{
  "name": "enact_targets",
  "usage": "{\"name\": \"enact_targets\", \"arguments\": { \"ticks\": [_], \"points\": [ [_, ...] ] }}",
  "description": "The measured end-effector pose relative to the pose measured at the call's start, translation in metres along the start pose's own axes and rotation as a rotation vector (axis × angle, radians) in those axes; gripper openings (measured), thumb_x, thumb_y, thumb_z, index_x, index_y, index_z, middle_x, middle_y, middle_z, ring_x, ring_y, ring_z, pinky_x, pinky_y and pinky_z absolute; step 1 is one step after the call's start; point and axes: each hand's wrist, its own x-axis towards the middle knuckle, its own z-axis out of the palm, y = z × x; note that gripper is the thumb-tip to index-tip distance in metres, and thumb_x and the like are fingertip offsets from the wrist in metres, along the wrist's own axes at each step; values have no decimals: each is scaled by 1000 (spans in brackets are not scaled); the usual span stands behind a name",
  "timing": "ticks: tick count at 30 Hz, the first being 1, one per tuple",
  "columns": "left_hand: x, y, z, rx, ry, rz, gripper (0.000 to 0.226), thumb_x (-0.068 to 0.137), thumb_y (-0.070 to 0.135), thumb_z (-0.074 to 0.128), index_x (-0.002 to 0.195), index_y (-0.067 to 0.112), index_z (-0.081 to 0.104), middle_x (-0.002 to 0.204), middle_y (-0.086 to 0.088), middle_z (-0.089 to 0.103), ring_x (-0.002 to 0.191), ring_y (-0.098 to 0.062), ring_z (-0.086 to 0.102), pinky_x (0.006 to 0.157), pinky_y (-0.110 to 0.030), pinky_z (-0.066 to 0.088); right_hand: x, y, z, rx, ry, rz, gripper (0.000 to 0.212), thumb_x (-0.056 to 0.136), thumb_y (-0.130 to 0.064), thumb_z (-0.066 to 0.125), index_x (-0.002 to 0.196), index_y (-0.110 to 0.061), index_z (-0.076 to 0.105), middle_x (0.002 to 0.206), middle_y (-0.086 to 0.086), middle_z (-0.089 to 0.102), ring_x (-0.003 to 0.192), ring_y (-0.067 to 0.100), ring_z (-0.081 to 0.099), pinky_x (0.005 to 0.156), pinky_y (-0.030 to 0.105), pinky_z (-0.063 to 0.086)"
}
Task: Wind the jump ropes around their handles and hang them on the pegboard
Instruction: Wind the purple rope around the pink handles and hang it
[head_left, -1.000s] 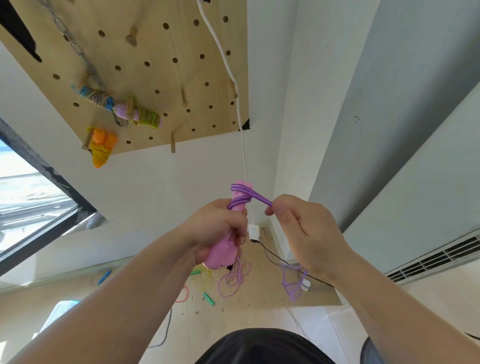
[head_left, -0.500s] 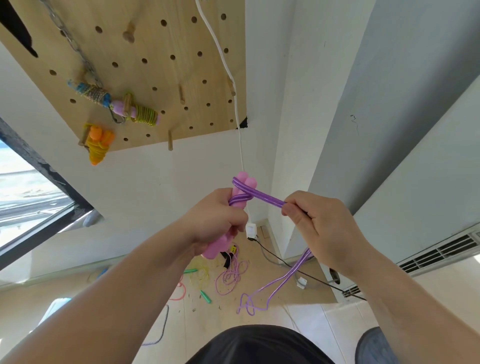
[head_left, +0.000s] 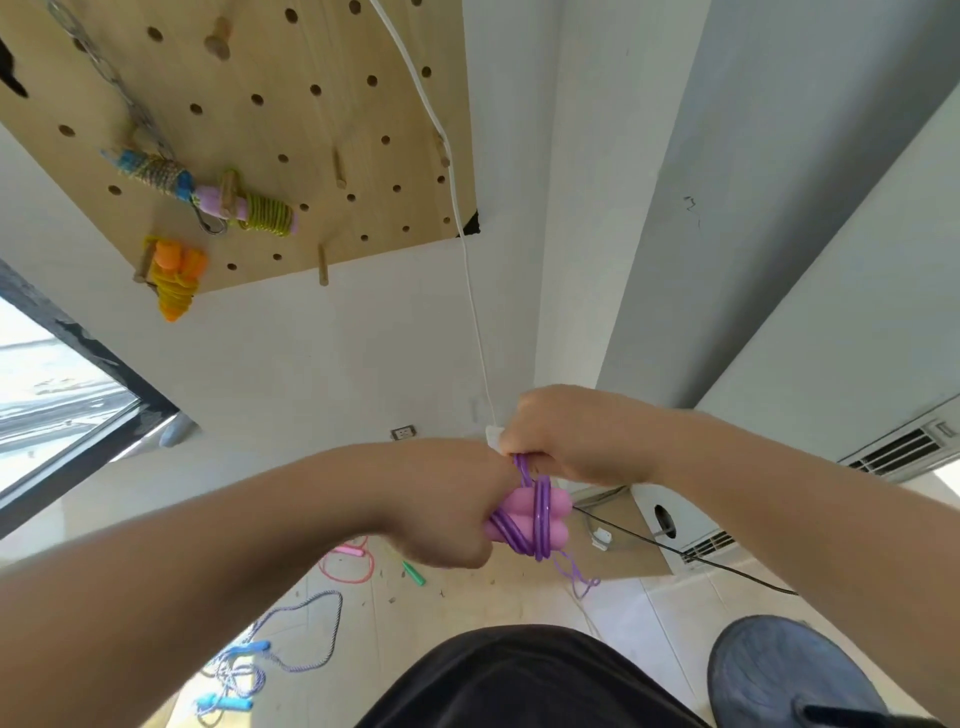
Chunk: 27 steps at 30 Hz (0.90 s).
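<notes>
My left hand (head_left: 441, 514) grips a pair of pink handles (head_left: 524, 512) with purple rope (head_left: 540, 519) looped around them several times. My right hand (head_left: 566, 434) sits just above the handles and pinches the purple rope at the top of the loops. A loose purple tail (head_left: 579, 577) dangles below. On the wooden pegboard (head_left: 291, 119) at the upper left hang wound ropes: a blue-handled bundle (head_left: 150, 169), a pink-handled bundle with yellow-green rope (head_left: 249, 208) and an orange bundle (head_left: 176, 275).
On the floor lie a blue-handled rope (head_left: 244, 670), a pink rope (head_left: 353, 561) and a green handle (head_left: 414, 574). A white cable (head_left: 467, 249) hangs down the wall past the pegboard. Empty pegs (head_left: 323, 265) stick out of the board. A dark shoe (head_left: 784, 675) is at lower right.
My right hand has swung the purple rope from out at the right back over the handles, adding loops. Both hands dropped lower and the view tilted down toward the floor.
</notes>
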Motion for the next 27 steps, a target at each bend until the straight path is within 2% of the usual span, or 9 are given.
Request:
{"name": "enact_targets", "arguments": {
  "ticks": [2,4,6,12,17,21,23,25,27],
  "points": [
    [6,1,5,133,-14,-81,30,78,23,49,103,14,64,97,-3,69,87,-25,66,81,-42,59,9,4,-10,8,-68,31,22,102,-25,49,92,-14,65,81,-3,63,81,18,44,75,37,42],
    [11,0,5,197,-4,-152,7,87,15,52,80,17,54,75,0,55,68,-18,55,65,-32,52,16,5,-19,42,-112,78,22,102,-27,49,92,-15,64,81,-5,60,83,19,51,77,39,44],
    [15,-5,4,202,-12,-237,25,89,12,51,70,21,39,67,4,42,59,-13,42,53,-25,36,23,-3,-26,76,-80,122,19,101,-24,51,84,-20,56,74,-10,50,77,17,49,72,35,40],
    [33,-51,-2,166,181,-443,9,80,6,49,73,9,54,68,-6,49,63,-23,47,56,-35,41,28,-35,-19,-42,95,223,17,95,-29,51,84,-17,57,85,1,57,73,25,57,62,37,43],
    [48,-58,-6,-35,363,-422,20,78,6,53,63,12,42,65,-7,47,64,-26,46,54,-31,34,25,-41,9,-129,373,258,12,96,-14,54,86,-17,60,75,-2,47,60,25,51,49,33,28],
    [47,-42,-7,-534,544,-356,17,76,-1,55,66,10,49,62,2,46,55,-16,46,53,-22,37,10,-32,31,3,747,282,28,97,-24,48,98,-13,74,75,-1,60,64,21,58,54,33,47],
    [42,-30,-5,-769,583,-305,24,79,-9,55,67,11,53,53,13,44,47,-3,48,48,-14,38,0,-34,31,167,867,270,28,100,-25,50,105,-11,74,78,-2,63,69,16,56,61,28,46],
    [36,-21,-4,-894,569,-242,33,78,-13,56,66,18,55,49,7,46,48,-14,48,48,-19,38,-9,-38,26,449,933,333,18,102,-28,50,98,-16,63,70,-3,59,65,16,52,59,29,42],
    [31,-16,-7,-987,538,-177,32,73,-13,58,65,17,50,52,-2,44,51,-21,45,48,-24,38,-13,-41,20,705,918,433,15,103,-43,47,105,-29,48,64,5,59,60,20,54,58,30,42]
  ]
}}
